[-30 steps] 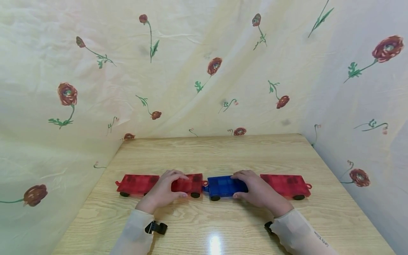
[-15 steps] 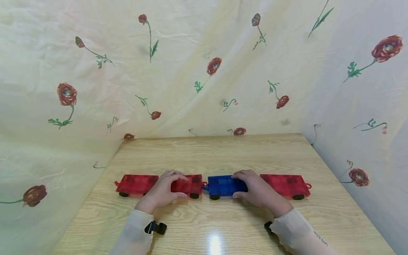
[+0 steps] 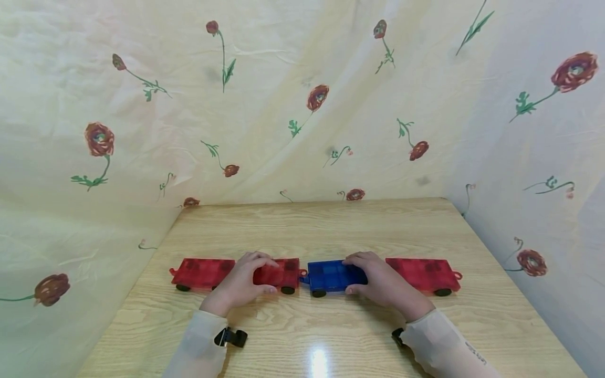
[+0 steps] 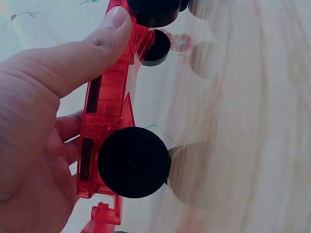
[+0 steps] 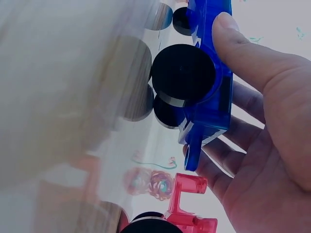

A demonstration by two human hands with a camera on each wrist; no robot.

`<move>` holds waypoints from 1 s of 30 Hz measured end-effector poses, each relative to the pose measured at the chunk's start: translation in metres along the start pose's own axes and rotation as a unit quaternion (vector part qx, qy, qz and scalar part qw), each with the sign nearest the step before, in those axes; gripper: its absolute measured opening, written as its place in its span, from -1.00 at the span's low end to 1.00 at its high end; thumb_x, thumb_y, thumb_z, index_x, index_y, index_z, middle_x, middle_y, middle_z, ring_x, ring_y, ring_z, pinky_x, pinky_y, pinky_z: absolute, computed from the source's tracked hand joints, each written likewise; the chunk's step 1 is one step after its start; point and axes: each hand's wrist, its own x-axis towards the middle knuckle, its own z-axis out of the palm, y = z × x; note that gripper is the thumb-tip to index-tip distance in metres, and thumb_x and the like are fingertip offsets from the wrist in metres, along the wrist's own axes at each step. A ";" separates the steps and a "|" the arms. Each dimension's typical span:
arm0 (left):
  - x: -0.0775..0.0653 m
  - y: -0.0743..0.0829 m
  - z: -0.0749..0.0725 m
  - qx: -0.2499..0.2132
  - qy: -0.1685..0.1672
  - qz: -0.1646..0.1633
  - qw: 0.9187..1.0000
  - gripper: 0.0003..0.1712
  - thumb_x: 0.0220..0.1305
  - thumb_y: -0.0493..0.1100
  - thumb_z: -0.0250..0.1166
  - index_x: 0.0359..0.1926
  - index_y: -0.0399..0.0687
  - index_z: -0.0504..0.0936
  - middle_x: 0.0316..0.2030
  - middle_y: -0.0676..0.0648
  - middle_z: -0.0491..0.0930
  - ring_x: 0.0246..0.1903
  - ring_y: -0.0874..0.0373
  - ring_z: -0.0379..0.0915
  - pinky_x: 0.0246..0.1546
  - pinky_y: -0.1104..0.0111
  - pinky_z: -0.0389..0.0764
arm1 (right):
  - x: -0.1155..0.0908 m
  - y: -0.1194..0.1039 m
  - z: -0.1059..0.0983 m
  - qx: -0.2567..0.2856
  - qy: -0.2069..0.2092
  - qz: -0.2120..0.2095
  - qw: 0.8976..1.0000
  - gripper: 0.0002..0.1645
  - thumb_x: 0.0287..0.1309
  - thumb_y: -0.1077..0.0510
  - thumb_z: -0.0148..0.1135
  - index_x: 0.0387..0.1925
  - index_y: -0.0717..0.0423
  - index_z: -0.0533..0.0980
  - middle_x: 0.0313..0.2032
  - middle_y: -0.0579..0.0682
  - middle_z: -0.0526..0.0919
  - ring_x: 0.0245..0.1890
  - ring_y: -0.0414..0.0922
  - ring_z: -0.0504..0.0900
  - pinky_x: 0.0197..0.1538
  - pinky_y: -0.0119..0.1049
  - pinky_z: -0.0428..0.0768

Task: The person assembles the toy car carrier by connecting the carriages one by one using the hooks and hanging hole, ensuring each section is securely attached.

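Note:
Several flat, see-through toy train cars with black wheels stand in a row in the head view. My left hand (image 3: 241,281) grips the second one from the left, a red train car (image 3: 290,269), thumb on the near side and fingers over the far side. My right hand (image 3: 378,281) holds a blue train car (image 3: 326,275) the same way. Between these two cars, the red ring (image 3: 304,273) meets the blue hitch (image 3: 304,280); whether they are linked I cannot tell. In the right wrist view the blue car's rear loop (image 5: 193,154) sits near a red fork (image 5: 189,183), seemingly apart.
Another red train car (image 3: 203,273) stands at the left end of the row, and one more red car (image 3: 425,275) at the right end. All rest on a wood-grain table (image 3: 302,226). A flowered cloth (image 3: 264,105) hangs behind and along both sides.

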 end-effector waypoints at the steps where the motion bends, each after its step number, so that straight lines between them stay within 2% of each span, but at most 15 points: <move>1: 0.000 0.000 0.000 0.000 0.000 0.000 1.000 -0.39 0.10 0.08 0.63 0.19 0.45 0.65 0.22 0.30 0.45 0.29 0.15 0.28 0.28 0.01 0.49 | 0.000 0.000 0.000 0.000 0.001 0.000 1.000 -0.20 0.08 -0.14 0.63 0.33 -0.01 0.57 0.33 0.05 0.54 0.36 0.13 0.45 0.32 0.16 0.51; 18: 0.000 -0.005 -0.002 0.003 0.004 -0.004 1.000 -0.38 0.10 0.09 0.64 0.19 0.49 0.63 0.17 0.34 0.45 0.26 0.18 0.31 0.26 0.04 0.51 | 0.001 0.004 0.000 0.002 0.009 -0.008 1.000 -0.21 0.07 -0.14 0.64 0.30 0.00 0.59 0.29 0.04 0.57 0.33 0.14 0.47 0.31 0.17 0.52; 30: -0.001 -0.005 -0.003 0.014 -0.009 -0.007 1.000 -0.39 0.08 0.08 0.65 0.18 0.46 0.66 0.20 0.31 0.46 0.32 0.12 0.29 0.29 -0.04 0.47 | 0.002 0.003 0.000 0.006 0.007 0.000 1.000 -0.22 0.06 -0.13 0.65 0.29 -0.02 0.59 0.28 0.02 0.58 0.31 0.12 0.47 0.29 0.17 0.54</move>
